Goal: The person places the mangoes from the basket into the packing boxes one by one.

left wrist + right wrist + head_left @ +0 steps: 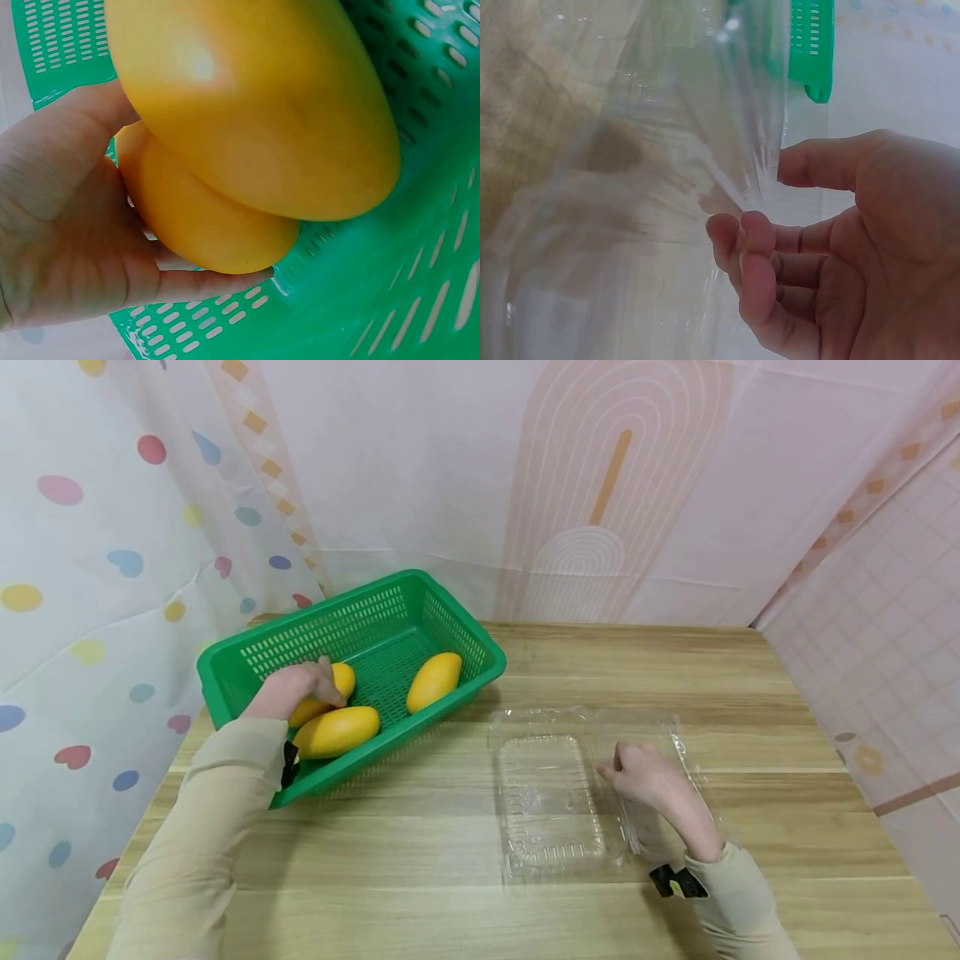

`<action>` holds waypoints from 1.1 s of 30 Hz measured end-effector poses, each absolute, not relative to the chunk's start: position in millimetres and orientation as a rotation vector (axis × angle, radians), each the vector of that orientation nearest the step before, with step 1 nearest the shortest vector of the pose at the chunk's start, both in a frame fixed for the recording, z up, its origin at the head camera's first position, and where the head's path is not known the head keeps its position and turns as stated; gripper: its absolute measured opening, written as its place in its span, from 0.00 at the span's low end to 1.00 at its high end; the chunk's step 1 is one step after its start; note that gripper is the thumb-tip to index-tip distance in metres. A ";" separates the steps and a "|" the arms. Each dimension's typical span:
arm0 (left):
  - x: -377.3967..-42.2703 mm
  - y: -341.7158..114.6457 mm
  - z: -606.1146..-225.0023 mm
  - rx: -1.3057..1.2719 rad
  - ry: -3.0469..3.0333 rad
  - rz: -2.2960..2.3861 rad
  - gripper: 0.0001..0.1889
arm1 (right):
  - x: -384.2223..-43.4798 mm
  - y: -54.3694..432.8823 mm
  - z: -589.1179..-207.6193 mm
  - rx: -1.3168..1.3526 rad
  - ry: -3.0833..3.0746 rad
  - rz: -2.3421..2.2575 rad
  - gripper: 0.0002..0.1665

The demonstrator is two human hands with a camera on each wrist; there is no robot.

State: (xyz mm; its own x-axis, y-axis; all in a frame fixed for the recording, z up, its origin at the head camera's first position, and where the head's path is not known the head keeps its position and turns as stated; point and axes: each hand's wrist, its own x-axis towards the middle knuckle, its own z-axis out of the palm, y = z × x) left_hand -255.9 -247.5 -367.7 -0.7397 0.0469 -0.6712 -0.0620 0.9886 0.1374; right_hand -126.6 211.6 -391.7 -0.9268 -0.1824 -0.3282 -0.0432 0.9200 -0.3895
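In the head view my left hand [298, 683] reaches into a green basket [465, 639] and grips a yellow mango [344, 678]. The left wrist view shows thumb and fingers around this mango, partly hidden by a second mango [262, 97] close to the camera. Another mango [435, 682] lies at the basket's right end. A clear plastic clamshell container [551, 793] lies unfolded on the table. Over its middle fold, my right hand [641, 772] pinches the plastic edge; its bent fingers [759, 289] and thumb [802, 163] meet the creased film in the right wrist view.
The wood-grain table [420, 877] carries the basket at the back left and the container right of centre. A patterned curtain [420, 468] hangs along the table's back, with a dotted one [90, 693] on the left.
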 end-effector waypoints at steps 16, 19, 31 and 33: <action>-249.1 -235.1 -342.4 0.065 2.549 0.263 0.51 | -123.3 205.8 -400.1 -0.178 2.849 -0.581 0.29; -244.5 -232.3 -335.3 0.076 2.595 0.258 0.52 | -122.4 204.4 -400.5 -0.199 2.872 -0.584 0.29; -216.1 -202.3 -296.4 0.236 2.802 0.270 0.49 | -123.0 202.2 -403.2 -0.212 2.849 -0.650 0.30; -210.8 -194.5 -291.6 0.273 2.819 0.260 0.47 | -123.1 202.0 -403.4 -0.213 2.844 -0.656 0.29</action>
State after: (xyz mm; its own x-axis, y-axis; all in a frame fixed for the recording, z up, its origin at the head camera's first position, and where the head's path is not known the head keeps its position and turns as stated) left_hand -210.8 -194.5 -291.6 -0.9382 0.2126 -0.2731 0.1591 0.9657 0.2050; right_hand -123.1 202.0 -403.4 -0.9666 -0.1876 -0.1747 -0.0921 0.8901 -0.4464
